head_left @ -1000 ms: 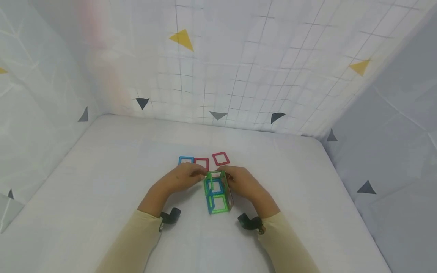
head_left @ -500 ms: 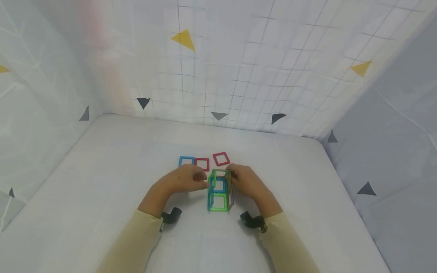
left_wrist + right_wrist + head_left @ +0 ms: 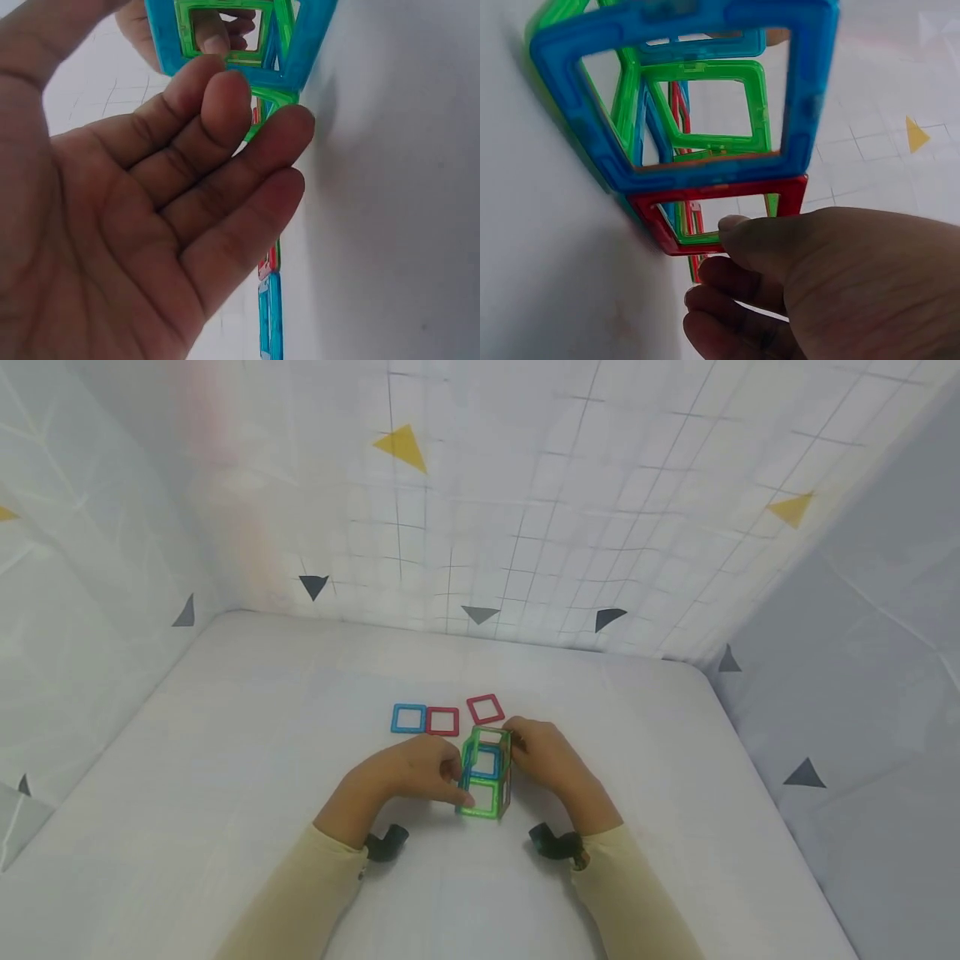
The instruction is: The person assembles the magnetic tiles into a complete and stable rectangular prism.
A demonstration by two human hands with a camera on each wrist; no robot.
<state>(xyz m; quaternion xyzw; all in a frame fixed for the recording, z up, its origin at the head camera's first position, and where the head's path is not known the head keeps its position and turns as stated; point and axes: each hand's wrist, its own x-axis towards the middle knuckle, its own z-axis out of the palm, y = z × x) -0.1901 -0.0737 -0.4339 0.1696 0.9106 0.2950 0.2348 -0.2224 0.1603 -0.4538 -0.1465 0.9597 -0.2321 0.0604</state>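
A box-like structure of see-through magnetic tiles (image 3: 485, 763), green, blue and red, stands between my hands in the head view. My left hand (image 3: 422, 770) is at its left side, thumb tip over the near green tile (image 3: 481, 811). In the left wrist view its loosely bent fingers (image 3: 259, 202) lie just before a blue tile (image 3: 307, 56); whether they touch it is unclear. At the far right corner, my right hand (image 3: 551, 756) holds the structure. The right wrist view has its thumb across a red tile (image 3: 654, 223) below a blue one (image 3: 810, 97), other fingers curled underneath.
Behind the structure lie a flat blue tile (image 3: 408, 719), a red tile (image 3: 443, 722) touching it, and another red tile (image 3: 486, 709) set askew. The white tabletop (image 3: 315, 668) meets a grid-lined cloth wall (image 3: 487, 527) at the back.
My left hand has moved nearer and rightward, its thumb now reaching over the structure's near end. The structure has shifted slightly right and away. The right hand has gone slightly right with it.
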